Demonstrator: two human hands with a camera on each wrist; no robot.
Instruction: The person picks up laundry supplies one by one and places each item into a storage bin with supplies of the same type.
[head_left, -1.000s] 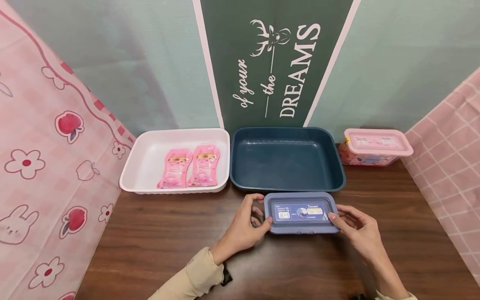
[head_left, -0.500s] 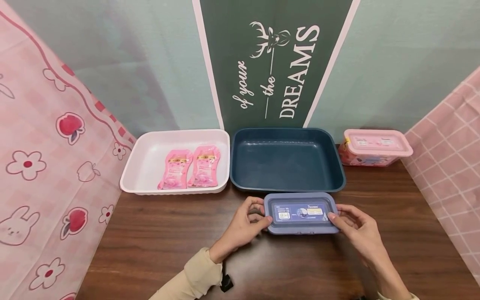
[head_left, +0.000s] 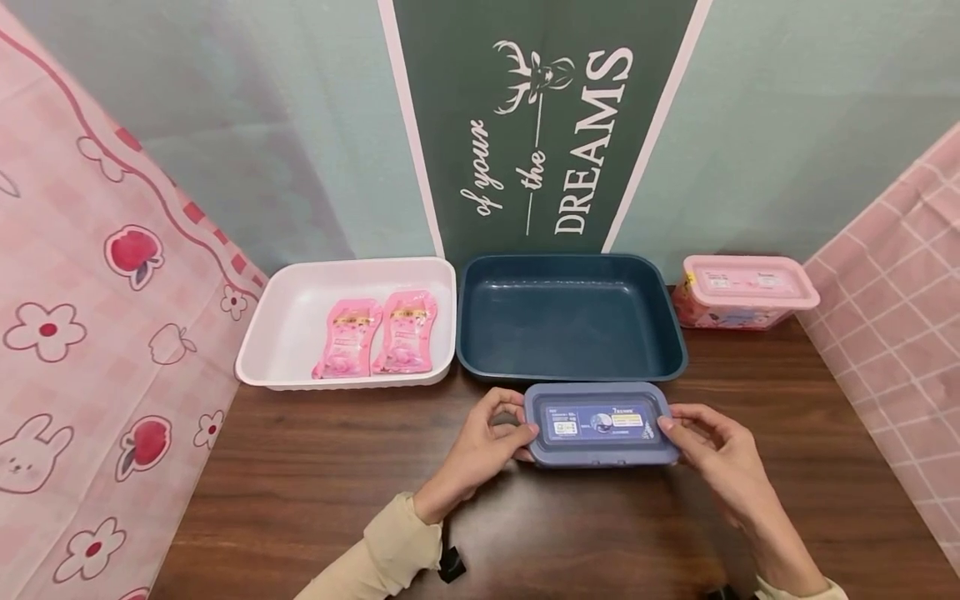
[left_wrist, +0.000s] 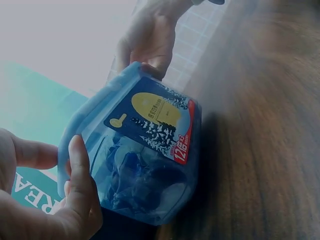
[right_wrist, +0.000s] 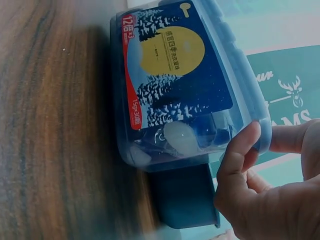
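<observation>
Thumb and fingers of the left hand (head_left: 476,446) pinch the lid rim of a blue box (head_left: 600,446) at its left end, and those of the right hand (head_left: 727,467) pinch it at the right. A cream sleeve (head_left: 401,542) covers the left forearm. The box lies just on the near side of the dark blue tray (head_left: 570,329), lid up; whether its base touches the table (head_left: 315,492) is hard to tell. Its front label (right_wrist: 170,65) shows snowy trees and a yellow oval, and the clear wall reveals blue and whitish contents.

Just left of the dark blue tray stands a white tray (head_left: 281,329), with two pink pouches (head_left: 347,342) side by side inside it. Close to the dark blue tray's right end sits a pink lidded box (head_left: 746,287). Behind the dark blue tray hangs a dark green panel (head_left: 465,67) bearing a deer's head and "DREAMS".
</observation>
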